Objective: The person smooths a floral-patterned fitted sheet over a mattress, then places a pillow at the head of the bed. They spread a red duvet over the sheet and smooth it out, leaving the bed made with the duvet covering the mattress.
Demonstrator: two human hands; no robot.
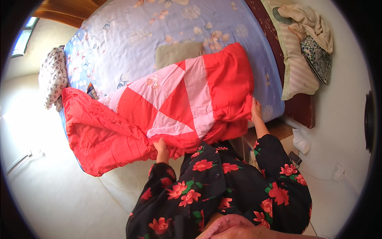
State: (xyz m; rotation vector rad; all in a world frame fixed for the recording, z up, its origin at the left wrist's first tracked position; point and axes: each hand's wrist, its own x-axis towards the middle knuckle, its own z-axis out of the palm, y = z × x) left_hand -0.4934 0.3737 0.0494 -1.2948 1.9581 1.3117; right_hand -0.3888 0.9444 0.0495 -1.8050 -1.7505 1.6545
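Observation:
A red and pink patchwork quilt (176, 104) lies bunched along the near side of the bed, some of it hanging over the edge. Its near border is in my left hand (161, 147), whose fingertips are hidden by the cloth. My right hand (256, 108) grips the quilt's plain red end at the right, close to the bed's corner. Under the quilt spreads a blue-lilac floral bedsheet (131, 53). A flat olive-beige cushion (176, 53) rests on the sheet just beyond the quilt, which overlaps its near edge.
A striped pillow (298, 68) lies on the dark red headboard (301, 110), with a crumpled beige cloth (316, 27) and a patterned pouch (316, 58) on top. Left stands a bundled floral cloth (53, 76). A white paper roll (301, 143) and a black adapter (295, 158) sit lower right.

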